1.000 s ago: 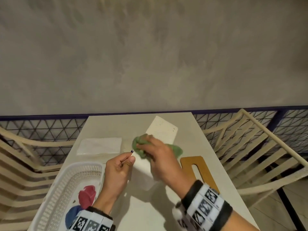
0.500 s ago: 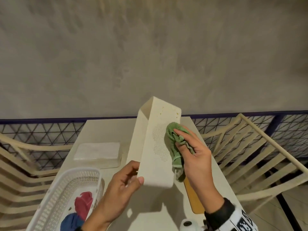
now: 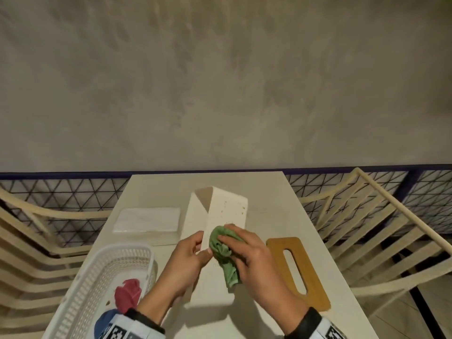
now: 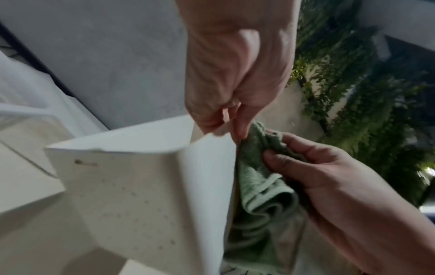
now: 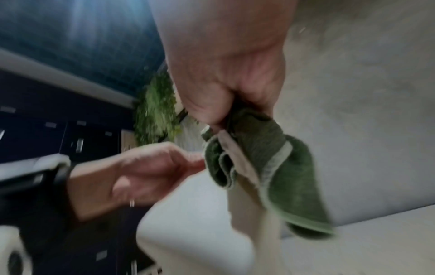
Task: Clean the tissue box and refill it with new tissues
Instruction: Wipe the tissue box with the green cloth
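Green cloth point(image 3: 223, 255), bunched in the right hand point(image 3: 254, 263), rubs the tilted tissue box point(image 3: 220, 231) just beside the left hand's point(image 3: 186, 260) edge pinch; hard wiping could twist it free.

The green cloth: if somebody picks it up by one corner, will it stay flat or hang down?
Probably hang down: the green cloth is bunched in the right hand, its free end drooping. It folds softly, so likely floppy and light.
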Available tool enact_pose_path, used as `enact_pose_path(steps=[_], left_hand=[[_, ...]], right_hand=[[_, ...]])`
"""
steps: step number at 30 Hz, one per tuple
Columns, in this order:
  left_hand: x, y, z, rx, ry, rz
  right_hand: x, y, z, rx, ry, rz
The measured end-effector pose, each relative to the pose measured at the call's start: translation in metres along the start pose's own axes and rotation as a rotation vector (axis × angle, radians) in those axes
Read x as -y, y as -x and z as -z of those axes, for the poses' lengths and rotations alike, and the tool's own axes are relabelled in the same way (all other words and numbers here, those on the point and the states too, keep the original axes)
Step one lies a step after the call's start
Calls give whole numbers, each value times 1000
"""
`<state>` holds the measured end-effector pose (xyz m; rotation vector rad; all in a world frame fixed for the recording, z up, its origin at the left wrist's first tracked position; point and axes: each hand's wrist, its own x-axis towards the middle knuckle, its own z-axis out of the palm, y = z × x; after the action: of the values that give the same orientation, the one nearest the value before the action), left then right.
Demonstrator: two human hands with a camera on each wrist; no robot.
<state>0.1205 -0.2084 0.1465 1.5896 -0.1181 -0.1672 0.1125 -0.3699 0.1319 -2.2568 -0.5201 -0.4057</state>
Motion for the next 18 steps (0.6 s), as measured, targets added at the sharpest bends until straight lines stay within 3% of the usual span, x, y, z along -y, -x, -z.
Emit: enact_pose_path(steps=[2,6,8,11,13,16,18], left_hand=[[3,3,-4,-46,-35,14],[0,6,-22,-45,-145,-19],[-1,3,-26,-116,-141,-46],[-2,4,-21,-195,-114,-56],[5,9,-22,-152,-100,-28],[9,11,-26,-129,-104,-26],[6,7,-22,-189,-79,-48]], right_hand=[[-11,2,-3,-43,195,144],[1,-32,2,-273,123,25],[14,-31,-11,-181,32,85],[6,-4,-13,-50,108,315],[-11,-8,4,-104,198,290],[-7,-38,12,-228,228,104],[9,-32,-2,-126,205,183]])
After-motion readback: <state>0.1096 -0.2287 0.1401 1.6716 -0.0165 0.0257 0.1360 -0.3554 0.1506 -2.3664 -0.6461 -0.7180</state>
